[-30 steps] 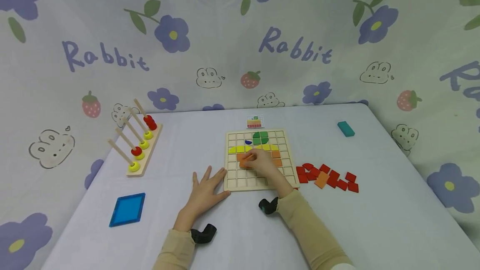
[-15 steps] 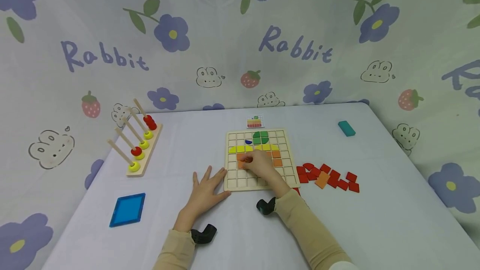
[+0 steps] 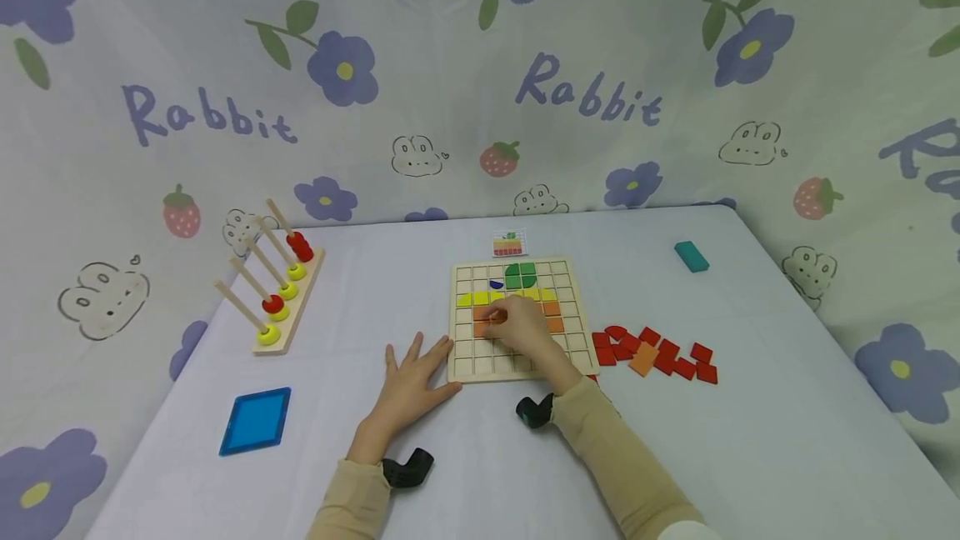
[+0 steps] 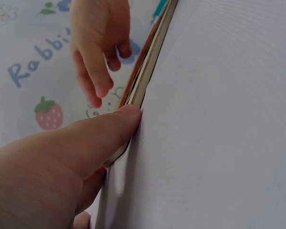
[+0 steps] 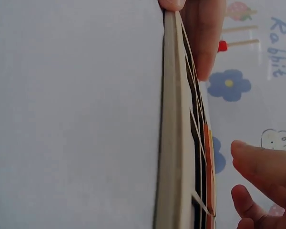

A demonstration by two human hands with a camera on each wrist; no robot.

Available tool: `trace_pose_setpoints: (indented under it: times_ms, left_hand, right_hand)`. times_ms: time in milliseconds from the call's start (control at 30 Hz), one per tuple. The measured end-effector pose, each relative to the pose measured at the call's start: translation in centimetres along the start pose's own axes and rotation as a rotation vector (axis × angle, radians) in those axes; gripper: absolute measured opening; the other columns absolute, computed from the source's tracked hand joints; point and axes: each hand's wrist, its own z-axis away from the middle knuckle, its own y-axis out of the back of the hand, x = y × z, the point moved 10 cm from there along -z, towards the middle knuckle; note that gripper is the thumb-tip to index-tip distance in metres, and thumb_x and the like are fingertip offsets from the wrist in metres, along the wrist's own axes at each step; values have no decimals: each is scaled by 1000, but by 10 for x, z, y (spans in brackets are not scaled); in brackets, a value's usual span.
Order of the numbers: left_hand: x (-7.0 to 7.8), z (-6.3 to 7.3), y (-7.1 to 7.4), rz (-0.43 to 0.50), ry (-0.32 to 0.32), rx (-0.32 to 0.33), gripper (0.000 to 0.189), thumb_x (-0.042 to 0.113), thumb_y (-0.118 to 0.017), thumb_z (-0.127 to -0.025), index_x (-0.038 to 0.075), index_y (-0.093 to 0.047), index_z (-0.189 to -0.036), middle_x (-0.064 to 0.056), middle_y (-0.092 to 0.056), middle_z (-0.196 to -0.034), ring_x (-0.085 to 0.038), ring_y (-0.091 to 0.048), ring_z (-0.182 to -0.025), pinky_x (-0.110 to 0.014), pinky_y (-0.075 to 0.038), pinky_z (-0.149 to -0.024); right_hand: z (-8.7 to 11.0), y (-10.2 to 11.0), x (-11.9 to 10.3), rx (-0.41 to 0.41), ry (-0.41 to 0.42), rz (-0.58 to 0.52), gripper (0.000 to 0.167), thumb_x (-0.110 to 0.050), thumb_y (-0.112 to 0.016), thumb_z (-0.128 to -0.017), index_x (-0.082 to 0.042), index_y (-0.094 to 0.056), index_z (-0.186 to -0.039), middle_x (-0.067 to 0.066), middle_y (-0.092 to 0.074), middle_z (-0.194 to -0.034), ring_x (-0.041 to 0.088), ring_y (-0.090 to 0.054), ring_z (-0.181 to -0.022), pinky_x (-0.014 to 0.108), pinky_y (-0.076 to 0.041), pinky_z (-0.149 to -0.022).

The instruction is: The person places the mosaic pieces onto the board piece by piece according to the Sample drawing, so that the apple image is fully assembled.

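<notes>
A wooden grid board lies mid-table, bearing green tiles, a blue piece, a row of yellow tiles and orange tiles. My left hand lies flat with fingers spread, its fingertips and thumb touching the board's left edge and near corner. Over the orange tiles at left centre hovers my right hand, partly covering them. The right wrist view shows this hand with bent fingers, thumb and fingertips apart, and nothing between them.
Loose red tiles and an orange tile lie right of the board. A picture card is behind it. Left are a peg stand with rings and a blue tray; a teal block sits back right.
The orange tile that my right hand pinched a second ago now lies on the board at left centre; the fingers have let go and stay just above. My left hand has not moved.
</notes>
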Motion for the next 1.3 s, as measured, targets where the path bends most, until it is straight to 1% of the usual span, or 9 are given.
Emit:
trace_pose_setpoints:
  times_ms: [133, 233, 567, 733, 833, 933, 1067, 1200, 1300]
  left_hand:
    - [-1, 0, -4, -2, 7, -3, 69, 45, -66, -81, 15, -44, -139, -1, -41, -143, -36, -16, -139, -67, 8, -102]
    - [-2, 1, -4, -7, 19, 3, 69, 44, -67, -80, 14, -45, -138, -1, -42, -143, -37, -17, -139, -66, 8, -102]
    - [-4, 3, -1, -5, 8, 17, 70, 44, -68, -80, 12, -45, -138, -4, -42, -143, -39, -17, -138, -68, 8, -101]
    - [-9, 4, 1, -2, 10, 17, 71, 45, -67, -80, 13, -44, -139, -4, -41, -143, -40, -16, -138, -68, 9, -101]
    - [-8, 3, 1, -1, 6, 14, 71, 45, -66, -81, 13, -43, -139, -5, -41, -143, -40, -16, -138, -68, 9, -101]
    - [-7, 2, 2, -1, 0, 17, 70, 44, -66, -81, 13, -43, -139, -5, -41, -143, -40, -17, -138, -68, 8, -101]
    - [-5, 0, 2, -2, -5, 14, 70, 44, -67, -81, 13, -43, -139, -6, -41, -143, -40, -17, -137, -68, 8, -101]
    - [-2, -2, -1, -3, -8, 5, 71, 43, -68, -80, 13, -43, -139, -6, -41, -143, -40, -16, -138, -68, 8, -101]
    - [0, -3, -4, 3, -15, -2, 71, 43, -68, -80, 13, -43, -139, -6, -40, -143, -40, -16, -138, -67, 8, -101]
  right_hand:
    - [10, 18, 9, 27, -15, -103, 19, -20, -74, -78, -15, -72, -96, 1, -61, -87, 17, -52, -82, 30, -43, -68]
    - [19, 35, 20, 51, -16, -135, 21, -18, -74, -78, -12, -72, -99, 4, -62, -90, 19, -53, -84, 30, -43, -67]
    - [54, 91, 73, 128, -102, -95, 27, -19, -71, -81, -10, -69, -106, 10, -61, -97, 24, -49, -84, 29, -40, -64]
    - [75, 112, 101, 154, -169, -95, 29, -21, -69, -83, -10, -67, -110, 11, -59, -103, 26, -48, -89, 28, -44, -62]
    - [89, 123, 116, 168, -201, -98, 31, -22, -67, -85, -9, -65, -112, 13, -58, -108, 28, -48, -94, 31, -46, -67]
    - [101, 135, 129, 193, -231, -96, 31, -20, -66, -85, -7, -64, -113, 16, -57, -109, 28, -48, -93, 31, -47, -66]
    - [114, 145, 143, 200, -277, -98, 31, -18, -68, -84, -4, -64, -111, 16, -57, -101, 27, -47, -88, 27, -44, -59]
    - [121, 146, 153, 164, -296, -55, 31, -16, -70, -80, -1, -65, -107, 15, -58, -94, 26, -49, -86, 28, -42, -62]
    - [126, 146, 157, 151, -307, 26, 32, -16, -71, -79, 0, -66, -105, 14, -59, -92, 26, -50, -86, 31, -42, -66]
